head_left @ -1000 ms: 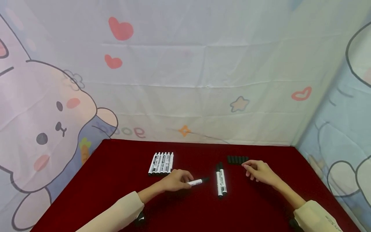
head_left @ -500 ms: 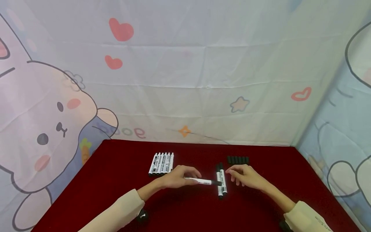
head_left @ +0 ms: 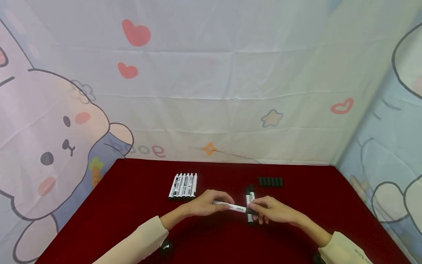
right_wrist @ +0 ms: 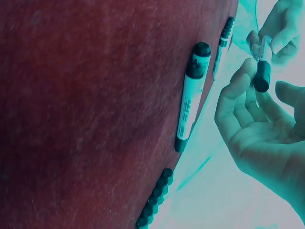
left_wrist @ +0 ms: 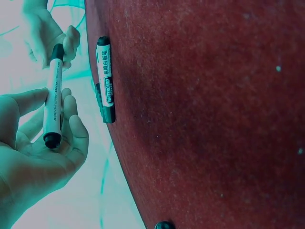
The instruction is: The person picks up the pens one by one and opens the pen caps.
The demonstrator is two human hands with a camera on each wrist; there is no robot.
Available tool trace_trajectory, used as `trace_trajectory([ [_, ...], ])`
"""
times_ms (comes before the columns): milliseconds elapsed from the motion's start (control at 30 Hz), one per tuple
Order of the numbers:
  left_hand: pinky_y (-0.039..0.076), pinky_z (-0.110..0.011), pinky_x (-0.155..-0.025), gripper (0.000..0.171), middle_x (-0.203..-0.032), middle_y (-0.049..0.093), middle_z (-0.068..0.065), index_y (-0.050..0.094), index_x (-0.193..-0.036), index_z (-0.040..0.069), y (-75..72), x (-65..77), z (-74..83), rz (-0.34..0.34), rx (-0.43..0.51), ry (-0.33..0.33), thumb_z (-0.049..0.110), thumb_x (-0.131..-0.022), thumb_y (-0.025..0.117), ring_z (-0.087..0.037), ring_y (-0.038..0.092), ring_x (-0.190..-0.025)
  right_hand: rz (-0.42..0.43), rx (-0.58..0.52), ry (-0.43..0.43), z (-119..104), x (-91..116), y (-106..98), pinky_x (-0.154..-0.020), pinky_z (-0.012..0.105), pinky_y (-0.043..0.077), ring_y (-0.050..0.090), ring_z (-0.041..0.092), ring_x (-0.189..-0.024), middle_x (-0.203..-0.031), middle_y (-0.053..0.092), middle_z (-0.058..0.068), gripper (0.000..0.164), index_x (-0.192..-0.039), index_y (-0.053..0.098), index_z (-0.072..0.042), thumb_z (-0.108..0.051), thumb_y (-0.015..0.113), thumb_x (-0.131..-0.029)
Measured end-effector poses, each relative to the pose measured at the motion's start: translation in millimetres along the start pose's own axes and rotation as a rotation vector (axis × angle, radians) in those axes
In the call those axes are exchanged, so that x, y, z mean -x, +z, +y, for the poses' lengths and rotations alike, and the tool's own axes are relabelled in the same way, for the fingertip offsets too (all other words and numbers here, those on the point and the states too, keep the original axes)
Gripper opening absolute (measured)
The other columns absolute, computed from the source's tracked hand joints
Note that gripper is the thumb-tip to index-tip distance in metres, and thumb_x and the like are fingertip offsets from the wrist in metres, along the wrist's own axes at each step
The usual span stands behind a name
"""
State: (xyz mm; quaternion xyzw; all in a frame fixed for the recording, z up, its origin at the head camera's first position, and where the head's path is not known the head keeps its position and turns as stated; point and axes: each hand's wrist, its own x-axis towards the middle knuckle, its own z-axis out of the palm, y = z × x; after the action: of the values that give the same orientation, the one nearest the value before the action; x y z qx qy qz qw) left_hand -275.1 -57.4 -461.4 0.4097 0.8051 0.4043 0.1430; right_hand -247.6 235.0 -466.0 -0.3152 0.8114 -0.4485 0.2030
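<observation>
My left hand (head_left: 209,203) pinches a white whiteboard marker (head_left: 236,208) by its barrel, thumb against fingers, above the table. The marker's black cap (right_wrist: 262,76) points towards my right hand (head_left: 273,210). Right fingertips are right at that cap in the head view. The right wrist view has the cap between thumb and curved fingers, with a gap beside the thumb. Two capped whiteboard markers (head_left: 248,200) lie side by side on the table below, partly hidden by the right hand.
A row of several white markers without caps (head_left: 183,186) lies at the back left of the dark red tablecloth (head_left: 211,238). Several black caps (head_left: 270,182) line up at the back right. A printed cloth backdrop (head_left: 211,73) rises behind the table.
My left hand has carried the marker to the right and raised it over the marker pair. My right hand has moved left from near the loose caps to the held marker's cap.
</observation>
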Motion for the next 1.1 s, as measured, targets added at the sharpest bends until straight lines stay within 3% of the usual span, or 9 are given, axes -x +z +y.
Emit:
trace_trajectory([
  [200,0.049,-0.016,-0.069,0.023,-0.099,0.073,-0.018,0.071,-0.119,0.004,0.5,0.3,0.3,-0.016,0.035,-0.011,0.017,-0.104,0.059,-0.005,0.062,-0.078,-0.072,-0.055,0.067,-5.3,-0.6,5.8,-0.056,0.020,0.046,0.052,0.006,-0.062,-0.076,0.056,0.001,0.039,-0.105,0.064,0.005,-0.028,0.045,-0.111],
  [367,0.057,-0.024,-0.071,0.030,-0.110,0.074,-0.019,0.070,-0.121,-0.001,1.9,-1.3,1.7,-0.015,0.064,-0.022,0.021,-0.106,0.056,-0.016,0.069,-0.080,-0.130,-0.125,0.062,-6.8,-3.0,10.2,-0.055,0.017,0.039,0.041,0.003,-0.057,-0.071,0.046,-0.002,0.039,-0.113,0.065,0.005,-0.028,0.044,-0.111],
  [533,0.055,-0.022,-0.066,0.029,-0.100,0.075,-0.010,0.071,-0.119,0.002,3.9,-4.0,5.8,-0.035,0.062,-0.044,0.023,-0.099,0.068,-0.005,0.063,-0.071,-0.142,-0.209,0.076,-10.8,-4.6,12.8,-0.056,0.017,0.036,0.037,0.003,-0.059,-0.073,0.044,-0.003,0.044,-0.121,0.063,0.007,-0.030,0.040,-0.112],
  [767,0.051,-0.016,-0.070,0.022,-0.097,0.077,-0.010,0.075,-0.109,0.005,5.3,-7.5,8.4,0.001,-0.014,0.053,0.016,-0.090,0.079,0.004,0.062,-0.077,-0.154,-0.296,0.111,-11.6,-5.7,14.9,-0.055,0.018,0.032,0.032,0.005,-0.060,-0.074,0.040,-0.005,0.048,-0.125,0.057,0.011,-0.032,0.039,-0.112],
  [867,0.051,-0.016,-0.073,0.017,-0.101,0.078,-0.009,0.076,-0.107,0.007,5.2,-7.2,9.2,-0.005,0.005,0.049,0.015,-0.092,0.077,0.004,0.063,-0.081,-0.141,-0.271,0.104,-10.8,-6.2,16.3,-0.055,0.018,0.033,0.034,0.005,-0.061,-0.076,0.042,-0.004,0.045,-0.123,0.059,0.009,-0.032,0.042,-0.112],
  [967,0.052,-0.017,-0.079,0.017,-0.106,0.078,-0.008,0.076,-0.109,0.008,4.3,-6.6,10.0,-0.014,-0.006,0.066,0.016,-0.094,0.074,0.003,0.062,-0.087,-0.112,-0.162,0.031,-8.6,-6.0,17.8,-0.054,0.017,0.033,0.035,0.003,-0.059,-0.073,0.043,-0.005,0.040,-0.118,0.062,0.006,-0.027,0.041,-0.112],
  [1100,0.052,-0.017,-0.083,0.020,-0.108,0.077,-0.003,0.076,-0.115,0.011,1.7,-6.3,10.0,-0.023,-0.104,0.130,0.021,-0.098,0.070,0.004,0.061,-0.092,-0.047,-0.003,-0.091,-4.9,-5.8,19.5,-0.056,0.017,0.036,0.038,-0.002,-0.060,-0.072,0.044,-0.008,0.033,-0.112,0.064,0.000,-0.022,0.038,-0.113],
])
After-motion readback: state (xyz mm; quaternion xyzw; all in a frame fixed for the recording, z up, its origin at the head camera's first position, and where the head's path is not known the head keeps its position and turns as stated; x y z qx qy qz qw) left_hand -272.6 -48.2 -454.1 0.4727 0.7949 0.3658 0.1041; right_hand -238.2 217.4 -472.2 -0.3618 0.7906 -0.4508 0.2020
